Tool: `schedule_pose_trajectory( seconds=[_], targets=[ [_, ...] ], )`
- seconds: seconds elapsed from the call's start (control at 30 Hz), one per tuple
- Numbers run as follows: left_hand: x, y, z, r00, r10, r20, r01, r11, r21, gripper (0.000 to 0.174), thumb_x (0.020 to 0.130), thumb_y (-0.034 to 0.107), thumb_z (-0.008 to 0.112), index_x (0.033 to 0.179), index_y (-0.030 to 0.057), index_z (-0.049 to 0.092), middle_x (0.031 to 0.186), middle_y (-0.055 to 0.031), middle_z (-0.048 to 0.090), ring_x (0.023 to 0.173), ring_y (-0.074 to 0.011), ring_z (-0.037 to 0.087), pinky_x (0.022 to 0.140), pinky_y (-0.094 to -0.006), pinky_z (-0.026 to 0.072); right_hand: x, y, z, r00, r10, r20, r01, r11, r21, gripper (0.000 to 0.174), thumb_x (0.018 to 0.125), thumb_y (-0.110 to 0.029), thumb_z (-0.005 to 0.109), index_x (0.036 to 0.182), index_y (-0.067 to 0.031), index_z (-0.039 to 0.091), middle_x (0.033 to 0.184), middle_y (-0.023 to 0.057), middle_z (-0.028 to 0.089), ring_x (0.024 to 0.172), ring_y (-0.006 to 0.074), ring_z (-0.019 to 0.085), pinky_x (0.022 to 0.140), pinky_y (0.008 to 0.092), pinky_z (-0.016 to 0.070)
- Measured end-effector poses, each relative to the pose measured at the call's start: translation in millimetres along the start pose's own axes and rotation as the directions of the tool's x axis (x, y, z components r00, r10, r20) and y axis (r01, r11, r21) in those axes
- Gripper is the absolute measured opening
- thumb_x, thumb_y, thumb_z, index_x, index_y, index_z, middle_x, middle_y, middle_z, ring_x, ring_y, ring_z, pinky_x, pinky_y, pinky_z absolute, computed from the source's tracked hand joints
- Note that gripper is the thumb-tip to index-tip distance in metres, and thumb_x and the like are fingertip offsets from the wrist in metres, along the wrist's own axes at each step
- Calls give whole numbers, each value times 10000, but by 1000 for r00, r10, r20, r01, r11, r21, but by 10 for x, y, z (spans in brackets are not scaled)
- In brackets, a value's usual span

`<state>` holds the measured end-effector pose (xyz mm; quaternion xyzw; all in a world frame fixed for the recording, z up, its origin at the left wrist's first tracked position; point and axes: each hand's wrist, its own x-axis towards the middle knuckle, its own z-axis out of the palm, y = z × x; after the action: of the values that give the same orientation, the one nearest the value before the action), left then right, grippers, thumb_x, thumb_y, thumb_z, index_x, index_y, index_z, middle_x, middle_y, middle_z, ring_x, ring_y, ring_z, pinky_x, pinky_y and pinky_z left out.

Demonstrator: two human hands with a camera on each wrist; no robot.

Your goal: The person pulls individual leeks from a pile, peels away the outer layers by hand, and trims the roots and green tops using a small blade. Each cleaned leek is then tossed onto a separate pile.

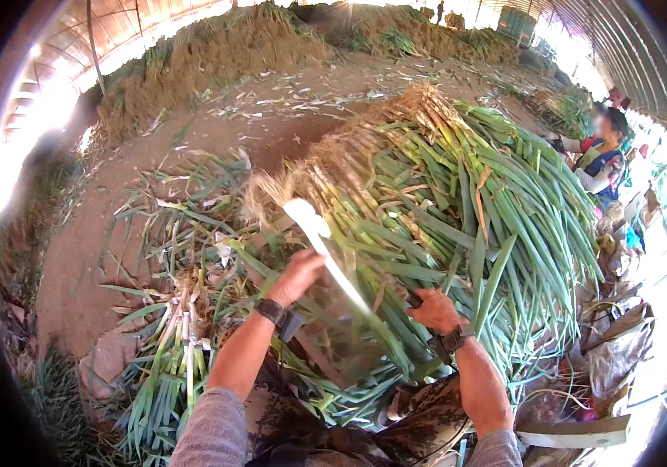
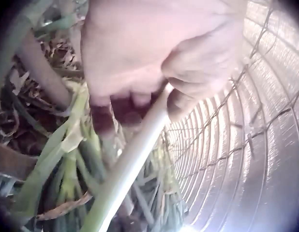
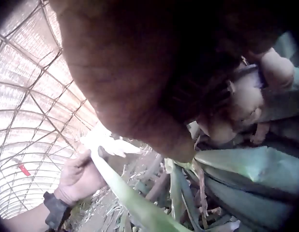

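Note:
My left hand (image 1: pixel 300 274) grips a long leek (image 1: pixel 345 284) by its white stalk, slanting root end up and green end down to the right. In the left wrist view, the fingers and thumb curl round the pale stalk (image 2: pixel 135 154). Lower right, my right hand (image 1: pixel 436 311) is beside the leek's green part, its fingers curled round a small dark object (image 1: pixel 413 299); I cannot tell what that object is. Beyond both hands lies a big heap of leeks (image 1: pixel 497 187), brown roots towards the upper left and green leaves to the right.
A smaller bunch of leeks (image 1: pixel 182 342) lies at left, among loose trimmed leaves (image 1: pixel 193 183). Root-out stacks (image 1: pixel 217 58) line the back. Another person (image 1: pixel 609 159) is at the far right, near crumpled sheeting (image 1: pixel 621 350). A pale board (image 1: pixel 574 432) is at lower right.

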<state>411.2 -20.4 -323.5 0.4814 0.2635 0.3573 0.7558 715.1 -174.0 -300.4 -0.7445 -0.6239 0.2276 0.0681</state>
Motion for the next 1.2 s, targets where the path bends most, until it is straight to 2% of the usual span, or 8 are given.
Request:
schedule_pose_trajectory(
  seconds=[0.17,0.33,0.53,0.67,0.73,0.77,0.9,1.2],
  targets=[
    [-217,1039,-596,713,322,-623,-345,934,88,163,990,243,517,991,93,579,892,-61,610,772,-176,616,716,-310,561,45,-46,73,998,-3,-64,5,999,37,432,734,-380,656,1028,-68,705,1020,190,694,987,379,647,879,466,515],
    [-1057,2634,-1977,233,834,-501,-298,551,779,342,1019,400,495,964,81,604,790,0,509,702,-116,533,606,-290,464,160,-64,130,999,11,-40,-9,999,46,450,723,-379,650,1059,-86,713,1045,194,698,999,392,649,895,483,513],
    [-2329,3797,-2717,437,868,-236,407,43,912,358,989,377,538,1090,46,630,724,-38,584,641,-168,566,560,-330,478,317,-59,233,991,106,78,-106,994,-13,621,723,-434,697,1233,-83,653,1216,205,639,1108,369,602,961,432,483],
    [-2760,2519,-4464,583,813,-5,740,-528,416,442,939,367,564,1228,34,589,838,-166,662,788,-376,652,696,-493,527,483,-115,281,998,26,55,-29,998,56,469,727,-414,695,1049,-73,713,1003,249,683,958,400,647,850,476,505],
    [-2238,1883,-3534,760,536,-368,636,-493,594,263,913,310,587,952,62,665,805,-129,678,768,-308,671,690,-469,536,537,-180,315,999,29,32,-31,996,79,454,733,-405,694,1025,-58,708,955,250,683,930,408,649,827,482,505],
    [-2058,1407,-3981,771,406,-491,400,292,869,253,904,276,596,777,62,645,692,-63,632,654,-192,615,602,-389,502,577,-213,304,1000,20,12,-21,995,98,440,738,-397,692,1000,-43,703,907,250,684,902,417,651,804,487,506],
    [-703,888,-1698,865,74,-496,273,760,589,271,873,217,604,648,72,562,604,17,493,544,-130,437,506,-319,369,746,-291,369,996,0,88,-6,998,67,504,692,-398,741,1045,-41,698,975,231,687,948,414,647,820,464,509],
    [1508,-1436,-992,980,-58,-193,181,668,722,378,957,298,514,1127,-29,598,1155,-160,601,992,-228,583,744,-389,496,629,-227,292,998,-34,58,26,990,139,497,759,-412,713,1078,-33,672,956,230,688,919,388,662,814,437,507]
  ],
)
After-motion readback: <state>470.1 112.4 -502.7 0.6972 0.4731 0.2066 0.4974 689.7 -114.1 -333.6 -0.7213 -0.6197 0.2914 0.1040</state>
